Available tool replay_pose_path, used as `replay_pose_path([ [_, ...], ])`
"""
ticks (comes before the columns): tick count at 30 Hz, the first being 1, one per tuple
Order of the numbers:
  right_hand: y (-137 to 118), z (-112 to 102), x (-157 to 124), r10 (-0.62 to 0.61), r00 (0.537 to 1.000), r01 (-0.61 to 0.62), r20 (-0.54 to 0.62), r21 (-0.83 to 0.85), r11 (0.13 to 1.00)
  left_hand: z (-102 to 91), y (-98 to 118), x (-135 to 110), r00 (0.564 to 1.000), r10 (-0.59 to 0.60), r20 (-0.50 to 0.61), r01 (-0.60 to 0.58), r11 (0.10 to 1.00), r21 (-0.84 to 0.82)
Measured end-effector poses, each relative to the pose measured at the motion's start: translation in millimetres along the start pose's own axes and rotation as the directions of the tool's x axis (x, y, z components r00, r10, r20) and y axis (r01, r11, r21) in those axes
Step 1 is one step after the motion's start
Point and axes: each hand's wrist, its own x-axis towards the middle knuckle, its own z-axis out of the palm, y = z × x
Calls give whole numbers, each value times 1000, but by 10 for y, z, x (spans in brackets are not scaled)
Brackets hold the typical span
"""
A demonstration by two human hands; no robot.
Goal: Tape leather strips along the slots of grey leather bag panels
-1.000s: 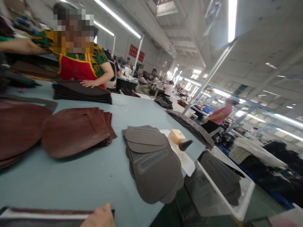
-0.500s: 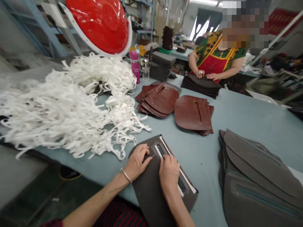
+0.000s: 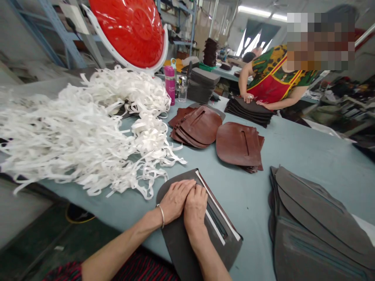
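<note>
A dark grey leather panel (image 3: 187, 238) with a white-edged slot lies at the near edge of the blue-grey table (image 3: 293, 148). On it, the left hand (image 3: 175, 200) and right hand (image 3: 195, 207) press flat, fingers together, side by side and touching, gripping nothing. Left of the panel sprawls a heap of white strips (image 3: 84, 132); beyond it lie brown leather stacks (image 3: 216, 134), and to its right a grey pile (image 3: 316, 222).

Left hand (image 3: 175, 199): flat on the grey leather panel (image 3: 187, 238), fingers spread.
Right hand (image 3: 195, 205): pressed beside it, touching the left.
White strip (image 3: 218, 210): along the panel's slot.
Counter (image 3: 252, 199): blue-grey.
Tape heap (image 3: 79, 128): left, white.
</note>
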Motion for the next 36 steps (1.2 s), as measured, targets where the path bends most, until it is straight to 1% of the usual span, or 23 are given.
replay_pose_path([
  [2,77,-21,-116,-16,1000,16,1,-17,1000,7,3,28,998,31,61,-33,999,35],
  [4,222,-71,-328,-45,999,44,-7,-35,998,11,1,36,996,27,86,-32,998,62],
  [6,421,-151,-619,-96,995,94,-41,-42,995,12,-2,27,995,27,94,-34,997,76],
  [9,739,-302,-1060,-174,980,174,-100,-9,985,10,-1,6,995,24,92,-32,995,90],
  [11,891,-380,-1249,-198,974,199,-111,1,980,7,6,-2,996,15,90,-24,995,95],
  [12,934,-400,-1293,-198,973,199,-115,-3,980,5,11,-3,996,10,89,-19,995,96],
  [14,951,-394,-1276,-175,976,174,-127,-14,985,1,20,-5,996,2,85,-10,996,94],
  [16,885,-329,-1135,-140,981,140,-135,-5,990,-3,26,-6,997,2,78,-9,996,91],
  [18,756,-231,-910,-114,986,116,-124,10,993,-3,23,-9,998,6,66,-12,996,88],
  [22,402,-54,-418,-111,992,112,-68,18,993,17,-6,-14,999,8,38,-11,997,76],
  [24,239,-19,-251,-112,993,112,-42,-5,994,38,-23,-16,1000,8,26,-9,998,68],
  [26,134,-23,-178,-113,993,111,-17,-62,992,57,-31,-17,1000,6,14,-7,998,70],
  [28,112,-55,-206,-116,993,116,6,-125,985,65,-25,-18,1000,2,8,-3,996,86],
  [30,176,-107,-332,-128,991,130,25,-156,979,60,-10,-17,1000,3,8,-4,994,107],
  [32,318,-180,-548,-150,988,152,25,-158,976,49,4,-15,1000,5,12,-7,992,124],
  [36,736,-382,-1115,-214,977,212,-2,-130,969,46,13,-13,1000,4,17,-7,989,147],
])
